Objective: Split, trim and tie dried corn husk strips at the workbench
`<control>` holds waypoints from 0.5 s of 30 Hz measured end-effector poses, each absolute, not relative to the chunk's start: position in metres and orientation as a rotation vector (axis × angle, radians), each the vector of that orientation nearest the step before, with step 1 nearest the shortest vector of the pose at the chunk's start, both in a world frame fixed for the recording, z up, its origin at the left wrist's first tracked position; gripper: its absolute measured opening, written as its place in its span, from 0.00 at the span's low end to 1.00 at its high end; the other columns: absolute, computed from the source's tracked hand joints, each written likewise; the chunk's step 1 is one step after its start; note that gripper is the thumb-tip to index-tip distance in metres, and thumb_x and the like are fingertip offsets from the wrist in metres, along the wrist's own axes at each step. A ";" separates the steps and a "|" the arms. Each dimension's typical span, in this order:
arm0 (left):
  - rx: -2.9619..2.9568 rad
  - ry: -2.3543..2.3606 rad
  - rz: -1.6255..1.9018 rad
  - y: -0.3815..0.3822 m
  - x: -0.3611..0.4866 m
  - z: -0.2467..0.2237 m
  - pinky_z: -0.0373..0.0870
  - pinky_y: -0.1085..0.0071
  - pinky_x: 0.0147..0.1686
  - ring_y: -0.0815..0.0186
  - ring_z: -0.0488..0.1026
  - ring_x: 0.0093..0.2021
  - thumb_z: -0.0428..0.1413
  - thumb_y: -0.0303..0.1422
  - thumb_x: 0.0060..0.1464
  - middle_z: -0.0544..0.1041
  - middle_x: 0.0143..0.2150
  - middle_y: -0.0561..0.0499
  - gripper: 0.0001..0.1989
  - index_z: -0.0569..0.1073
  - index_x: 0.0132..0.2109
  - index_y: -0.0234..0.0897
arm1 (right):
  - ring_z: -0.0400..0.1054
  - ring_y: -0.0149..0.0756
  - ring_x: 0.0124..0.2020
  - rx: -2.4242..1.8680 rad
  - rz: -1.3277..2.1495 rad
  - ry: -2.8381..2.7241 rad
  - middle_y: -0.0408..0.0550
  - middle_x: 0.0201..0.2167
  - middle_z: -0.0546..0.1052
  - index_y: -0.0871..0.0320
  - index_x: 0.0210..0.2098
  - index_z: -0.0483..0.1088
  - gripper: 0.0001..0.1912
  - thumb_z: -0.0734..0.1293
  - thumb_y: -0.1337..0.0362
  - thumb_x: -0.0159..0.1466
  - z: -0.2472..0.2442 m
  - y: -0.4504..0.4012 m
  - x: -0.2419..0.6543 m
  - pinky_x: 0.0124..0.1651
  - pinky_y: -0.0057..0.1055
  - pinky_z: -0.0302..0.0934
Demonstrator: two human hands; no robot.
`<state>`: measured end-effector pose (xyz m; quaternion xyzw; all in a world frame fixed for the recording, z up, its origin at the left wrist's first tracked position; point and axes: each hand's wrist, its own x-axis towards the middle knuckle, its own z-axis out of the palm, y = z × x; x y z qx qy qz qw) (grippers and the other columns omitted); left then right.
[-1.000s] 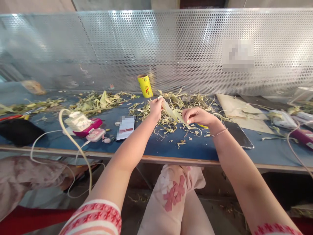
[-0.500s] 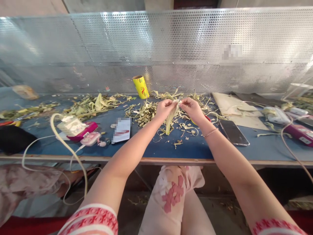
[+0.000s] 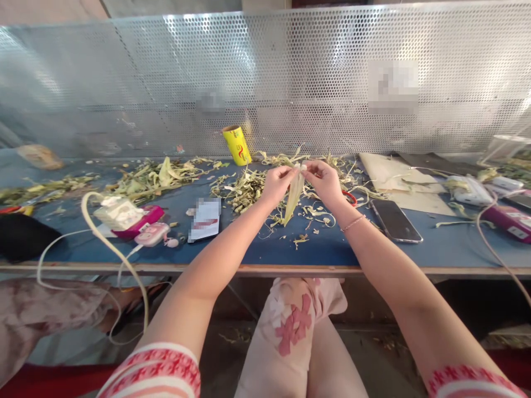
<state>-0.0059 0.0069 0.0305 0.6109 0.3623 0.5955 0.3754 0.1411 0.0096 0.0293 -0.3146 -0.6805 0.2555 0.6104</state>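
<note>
Between my two hands hangs a pale green dried leaf (image 3: 293,203), its broad tip pointing down above the blue table. My left hand (image 3: 279,183) pinches it at the top between thumb and fingers. Closed on the same upper end is my right hand (image 3: 322,178), close beside the left one. Behind and below them lies a pile of dried plant scraps (image 3: 244,190), with loose shreds (image 3: 317,213) in front. A red-handled tool (image 3: 349,198) shows partly behind my right wrist; its kind is hidden.
A yellow cardboard tube (image 3: 238,146) stands tilted at the back, before a perforated metal screen (image 3: 274,72). One phone (image 3: 206,219) is left, another phone (image 3: 396,221) right. A power strip (image 3: 136,221) with cables sits at left. Another person's leg (image 3: 50,309) shows below.
Both hands stay together at the leaf's upper end. The leaf has turned slightly and shows broader, its tip a little further right. The view has shifted slightly.
</note>
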 end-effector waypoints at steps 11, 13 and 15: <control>1.164 0.906 1.558 0.011 -0.010 0.039 0.60 0.73 0.23 0.73 0.65 0.21 0.59 0.37 0.51 0.70 0.23 0.52 0.11 0.72 0.27 0.34 | 0.67 0.35 0.37 -0.469 0.555 -1.869 0.44 0.31 0.75 0.52 0.29 0.75 0.05 0.72 0.58 0.55 0.036 -0.005 0.145 0.43 0.37 0.63; 1.109 0.955 1.599 0.016 -0.017 0.040 0.61 0.73 0.24 0.74 0.65 0.21 0.59 0.36 0.52 0.71 0.23 0.52 0.10 0.72 0.28 0.34 | 0.67 0.35 0.36 -0.459 0.643 -1.925 0.44 0.30 0.75 0.52 0.28 0.76 0.06 0.73 0.58 0.53 0.038 -0.008 0.146 0.41 0.38 0.64; 1.058 0.980 1.642 0.023 -0.024 0.039 0.61 0.74 0.25 0.74 0.66 0.22 0.58 0.34 0.53 0.71 0.24 0.52 0.10 0.72 0.28 0.33 | 0.67 0.34 0.35 -0.459 0.731 -1.964 0.44 0.29 0.75 0.52 0.27 0.76 0.07 0.74 0.57 0.52 0.040 -0.011 0.145 0.39 0.37 0.64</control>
